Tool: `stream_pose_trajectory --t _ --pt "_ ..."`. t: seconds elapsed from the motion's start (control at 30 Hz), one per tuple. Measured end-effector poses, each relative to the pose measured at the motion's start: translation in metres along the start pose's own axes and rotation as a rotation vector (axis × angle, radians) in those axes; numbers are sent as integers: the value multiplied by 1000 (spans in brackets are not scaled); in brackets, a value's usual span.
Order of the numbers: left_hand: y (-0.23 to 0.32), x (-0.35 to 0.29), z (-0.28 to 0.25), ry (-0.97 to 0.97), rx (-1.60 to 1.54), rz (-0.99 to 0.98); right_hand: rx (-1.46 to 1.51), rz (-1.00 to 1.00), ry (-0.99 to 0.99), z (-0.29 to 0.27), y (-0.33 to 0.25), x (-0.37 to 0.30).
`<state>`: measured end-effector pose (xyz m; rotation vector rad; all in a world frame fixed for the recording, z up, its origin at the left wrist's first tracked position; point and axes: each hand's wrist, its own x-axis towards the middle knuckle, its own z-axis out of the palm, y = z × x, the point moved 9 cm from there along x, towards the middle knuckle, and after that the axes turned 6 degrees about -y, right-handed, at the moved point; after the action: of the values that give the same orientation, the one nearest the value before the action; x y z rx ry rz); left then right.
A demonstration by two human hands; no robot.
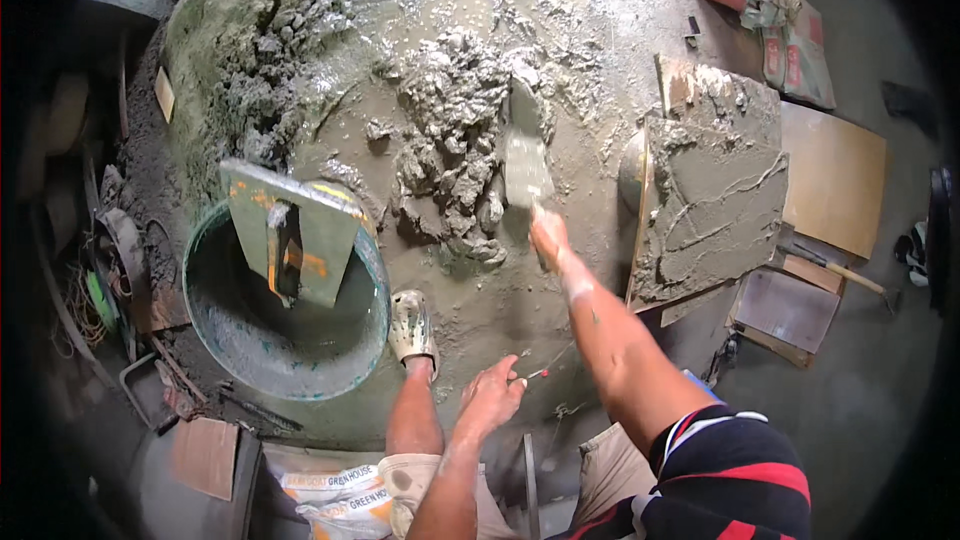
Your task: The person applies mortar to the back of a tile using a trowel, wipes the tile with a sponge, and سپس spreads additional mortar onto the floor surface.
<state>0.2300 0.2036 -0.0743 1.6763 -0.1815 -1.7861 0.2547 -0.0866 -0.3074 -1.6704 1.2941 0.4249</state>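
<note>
My right hand (547, 237) grips the handle of a trowel (527, 170), whose pale, motion-blurred blade points away from me. The blade meets the wet floor beside a lumpy heap of grey mortar (450, 140). My left hand (492, 395) hangs low in front of my knees, its fingers loosely bent and apart. Near its fingertips shows a thin red-tipped thing (545, 373); whether the hand touches it, I cannot tell. To the left, a large float (330, 240) with a handle leans in a round teal tub (196, 312) of greyish liquid.
On the right stands a mortar-coated board (710, 200), with a plain wooden board (835, 180) and a hammer-like tool (850, 275) beside it. Printed bags (800, 55) lie at the far right, white-and-orange bags (335, 500) near my legs. Assorted clutter (110, 290) lines the left.
</note>
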Motion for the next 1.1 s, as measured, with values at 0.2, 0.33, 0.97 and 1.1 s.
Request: stream_pose_trajectory --t 0.2,0.33,0.97,1.1 --pt "3 -2 -18 -24 17 -37 -54 66 284 -14 66 -16" --pt "-15 -10 -23 -5 68 -56 -524 -302 219 31 -37 53" --pt "-21 -32 -19 288 300 -163 747 -95 -271 8 -162 -155" --pt "-8 -114 -15 531 13 -284 787 -120 -361 -79 -172 -254"
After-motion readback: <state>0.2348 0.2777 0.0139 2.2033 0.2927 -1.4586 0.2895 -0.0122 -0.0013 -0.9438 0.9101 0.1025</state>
